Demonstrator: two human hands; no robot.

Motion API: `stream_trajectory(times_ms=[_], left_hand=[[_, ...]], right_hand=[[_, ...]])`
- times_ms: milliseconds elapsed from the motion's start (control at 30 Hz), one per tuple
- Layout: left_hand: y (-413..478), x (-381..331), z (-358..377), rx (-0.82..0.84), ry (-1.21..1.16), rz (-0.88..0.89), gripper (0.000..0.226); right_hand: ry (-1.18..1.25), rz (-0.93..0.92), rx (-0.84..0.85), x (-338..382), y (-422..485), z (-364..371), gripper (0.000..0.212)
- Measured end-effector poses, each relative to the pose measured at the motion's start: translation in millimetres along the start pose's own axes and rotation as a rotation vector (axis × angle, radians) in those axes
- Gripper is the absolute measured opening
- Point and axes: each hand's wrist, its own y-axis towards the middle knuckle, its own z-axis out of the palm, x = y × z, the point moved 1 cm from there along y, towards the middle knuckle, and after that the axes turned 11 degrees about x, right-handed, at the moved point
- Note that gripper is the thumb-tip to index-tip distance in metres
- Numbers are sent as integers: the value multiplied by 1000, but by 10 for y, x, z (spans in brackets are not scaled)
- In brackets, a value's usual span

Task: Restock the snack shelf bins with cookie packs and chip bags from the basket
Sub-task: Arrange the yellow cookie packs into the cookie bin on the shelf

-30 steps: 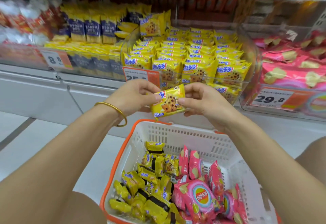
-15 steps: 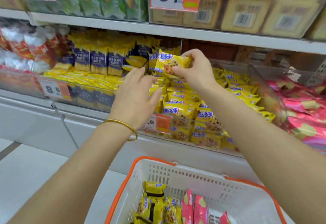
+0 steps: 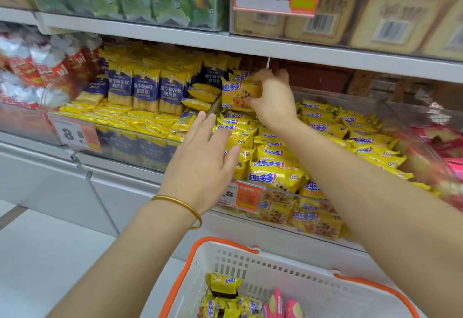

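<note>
My right hand (image 3: 271, 99) grips a yellow cookie pack (image 3: 236, 94) upright at the back left corner of the clear cookie bin (image 3: 390, 114), which is full of the same yellow packs. My left hand (image 3: 203, 159) hovers open, fingers straight, over the bin's front left part, just above the packs. Below, the white basket with an orange rim (image 3: 295, 270) holds more yellow cookie packs (image 3: 223, 300) and pink chip bags (image 3: 280, 305).
A bin of blue-and-yellow roll packs (image 3: 145, 89) stands left of the cookie bin, a bin of pink chip bags (image 3: 443, 147) right of it. The shelf above (image 3: 250, 47) hangs low over the bins. Price tags (image 3: 241, 196) clip to the bin fronts.
My right hand has carried the cookie pack up from above the basket to the back left of the bin. My left hand let go of it and now hovers open over the packs.
</note>
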Motion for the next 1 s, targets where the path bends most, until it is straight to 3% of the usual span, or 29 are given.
stream_trajectory(times_ms=[233, 400, 533, 800, 900, 1000], left_hand=[[-12, 12, 10, 21, 20, 10, 45], [-148, -39, 12, -22, 114, 75, 63], [-406, -129, 40, -22, 212, 166, 45], [-908, -182, 50, 11, 294, 218, 41], [-990, -191, 103, 201, 333, 201, 47], [-1082, -186, 246, 441, 425, 185, 58]], right_hand=[[-74, 26, 146, 56, -16, -57, 47], [-136, 2, 47, 85, -293, -335, 39], [-32, -115, 35, 69, -809, -493, 24], [240, -149, 148, -15, -1844, -495, 16], [345, -115, 220, -173, -2145, -178, 16], [231, -21, 467, -491, -2443, 471, 15]])
